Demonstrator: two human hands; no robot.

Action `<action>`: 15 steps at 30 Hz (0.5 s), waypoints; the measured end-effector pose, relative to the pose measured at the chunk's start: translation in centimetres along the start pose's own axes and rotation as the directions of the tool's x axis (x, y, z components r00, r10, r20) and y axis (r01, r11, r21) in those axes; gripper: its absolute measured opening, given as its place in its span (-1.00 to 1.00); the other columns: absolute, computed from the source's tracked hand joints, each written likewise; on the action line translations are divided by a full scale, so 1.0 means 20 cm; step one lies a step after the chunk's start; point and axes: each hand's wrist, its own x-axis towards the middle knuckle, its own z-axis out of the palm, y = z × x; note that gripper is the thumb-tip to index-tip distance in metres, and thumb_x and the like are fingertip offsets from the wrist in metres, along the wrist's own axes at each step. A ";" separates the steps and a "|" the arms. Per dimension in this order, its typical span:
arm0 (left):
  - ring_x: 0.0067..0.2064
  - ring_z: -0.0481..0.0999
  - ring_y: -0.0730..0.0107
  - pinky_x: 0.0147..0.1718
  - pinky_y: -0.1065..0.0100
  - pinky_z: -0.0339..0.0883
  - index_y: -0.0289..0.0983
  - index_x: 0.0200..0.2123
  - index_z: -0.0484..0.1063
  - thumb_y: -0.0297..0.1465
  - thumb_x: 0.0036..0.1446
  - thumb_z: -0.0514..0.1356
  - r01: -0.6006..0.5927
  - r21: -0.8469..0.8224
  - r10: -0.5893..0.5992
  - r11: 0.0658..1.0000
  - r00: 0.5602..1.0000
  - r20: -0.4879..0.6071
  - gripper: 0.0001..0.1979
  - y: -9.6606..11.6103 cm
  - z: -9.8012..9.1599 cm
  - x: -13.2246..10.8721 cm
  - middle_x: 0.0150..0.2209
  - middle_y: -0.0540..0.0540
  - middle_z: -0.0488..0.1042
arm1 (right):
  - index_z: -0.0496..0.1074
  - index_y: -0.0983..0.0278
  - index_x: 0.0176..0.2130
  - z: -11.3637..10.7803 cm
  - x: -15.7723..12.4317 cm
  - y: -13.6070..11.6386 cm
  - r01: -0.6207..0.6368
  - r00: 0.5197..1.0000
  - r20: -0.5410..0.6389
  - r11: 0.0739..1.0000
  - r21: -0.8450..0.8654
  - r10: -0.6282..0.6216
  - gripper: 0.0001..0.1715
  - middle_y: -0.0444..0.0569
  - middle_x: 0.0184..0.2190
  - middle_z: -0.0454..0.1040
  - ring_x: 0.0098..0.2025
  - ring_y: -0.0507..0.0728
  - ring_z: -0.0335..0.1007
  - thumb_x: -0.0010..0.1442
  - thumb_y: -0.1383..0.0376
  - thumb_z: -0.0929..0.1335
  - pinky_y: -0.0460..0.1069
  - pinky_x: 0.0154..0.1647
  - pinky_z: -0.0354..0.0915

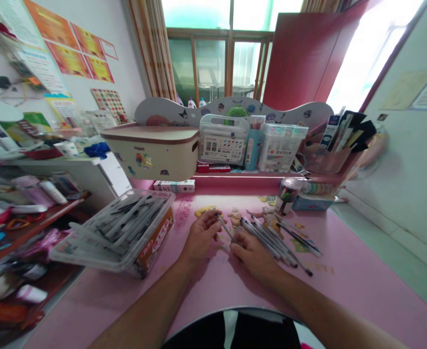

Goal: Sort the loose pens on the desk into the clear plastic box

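Observation:
A slim clear pen (226, 227) slants between my hands above the pink desk. My left hand (203, 233) pinches its upper end, where a dark tip shows. The lower end sits in the closed fingers of my right hand (251, 251). Just right of that hand lies a row of clear pens (271, 241) with dark ends, roughly side by side. A few thin dark sticks, perhaps pens or refills (300, 238), lie farther right. To the left of my left hand, a clear plastic tray (89, 259) full of similar pens rests tilted on a brown box (157, 238).
A lidded beige bin (155, 154), clear marker cases (222, 140) and a pink holder (324, 157) stand on the back shelf. At the desk's back right are a clear jar of pens (288, 196) and a blue box (312, 202). Cluttered shelves (53, 220) flank the left side.

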 end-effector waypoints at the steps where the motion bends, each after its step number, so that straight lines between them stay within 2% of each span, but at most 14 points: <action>1: -0.43 0.40 0.51 -0.55 0.51 0.23 -0.30 -0.13 0.47 -0.34 -0.09 0.40 0.001 0.008 -0.001 1.000 1.000 0.020 -0.59 0.00 0.00 0.00 -0.30 -0.09 0.56 | 0.24 0.22 -0.43 0.00 0.00 -0.01 0.030 0.999 -0.012 0.999 -0.034 -0.030 -0.84 -0.22 -0.56 0.24 -0.51 0.01 0.17 0.12 0.25 0.32 -0.07 -0.47 0.11; 4: -0.45 0.39 0.53 -0.54 0.51 0.24 -0.28 -0.16 0.47 -0.31 -0.01 0.36 0.008 -0.001 -0.008 1.000 0.999 0.034 -0.67 -0.01 0.01 -0.01 -0.30 -0.06 0.54 | 0.30 0.24 -0.43 -0.01 0.01 -0.02 0.082 0.997 0.008 0.989 -0.122 -0.081 -0.85 -0.15 -0.47 0.31 -0.38 0.07 0.23 0.15 0.26 0.30 -0.03 -0.32 0.15; 7: -0.47 0.38 0.56 -0.50 0.49 0.31 -0.27 -0.27 0.45 -0.25 0.05 0.33 0.003 -0.042 -0.002 0.999 1.000 0.030 -0.75 -0.03 0.02 -0.02 -0.36 0.00 0.48 | 0.38 0.25 -0.39 -0.01 0.01 0.00 0.066 0.997 0.038 0.993 -0.096 -0.063 -0.84 -0.10 -0.42 0.37 -0.30 0.11 0.28 0.18 0.27 0.26 -0.02 -0.26 0.17; 12: -0.49 0.41 0.53 -0.48 0.46 0.34 -0.29 -0.31 0.43 -0.09 0.15 0.22 -0.037 -0.038 0.036 0.999 0.999 -0.018 -0.66 -0.05 0.03 -0.02 -0.38 -0.02 0.47 | 0.39 0.22 -0.41 -0.02 0.02 0.05 0.077 0.997 0.033 0.997 -0.022 -0.076 -0.77 -0.11 -0.50 0.30 -0.40 0.09 0.22 0.23 0.22 0.25 -0.04 -0.40 0.13; 15: -0.47 0.44 0.52 -0.45 0.45 0.36 -0.28 -0.24 0.42 -0.13 0.14 0.24 -0.036 -0.011 0.036 0.999 0.999 -0.003 -0.69 -0.05 0.02 -0.02 -0.35 -0.02 0.50 | 0.37 0.22 -0.41 -0.03 0.02 0.05 0.067 0.996 0.061 0.998 0.007 -0.067 -0.73 -0.14 -0.54 0.25 -0.47 0.07 0.18 0.25 0.14 0.27 -0.06 -0.47 0.09</action>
